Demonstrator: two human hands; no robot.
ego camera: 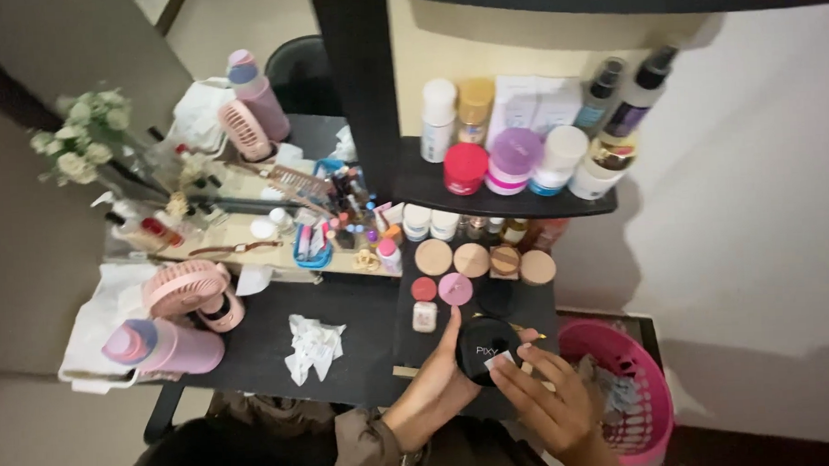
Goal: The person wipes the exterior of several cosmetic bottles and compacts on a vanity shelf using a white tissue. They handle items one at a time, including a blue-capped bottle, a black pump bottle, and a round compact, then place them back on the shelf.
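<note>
A round black compact [478, 344] is held over the front edge of the black table [362, 310]. My left hand [435, 383] cups it from the left and below, thumb raised along its side. My right hand [554, 399] comes in from the right, its fingertips resting on a small white label on the compact's lid. Just beyond the compact lie a pink round case [455, 289], a small red round case [423, 288] and a white earbud case [425, 316].
Several round tan lids [472, 258] sit behind the cases. A black shelf [431, 187] holds jars and bottles. A pink basket [647, 386] stands at right. A crumpled tissue [312, 346], pink bottle [163, 346] and pink fan [191, 289] lie to the left, by a mirror.
</note>
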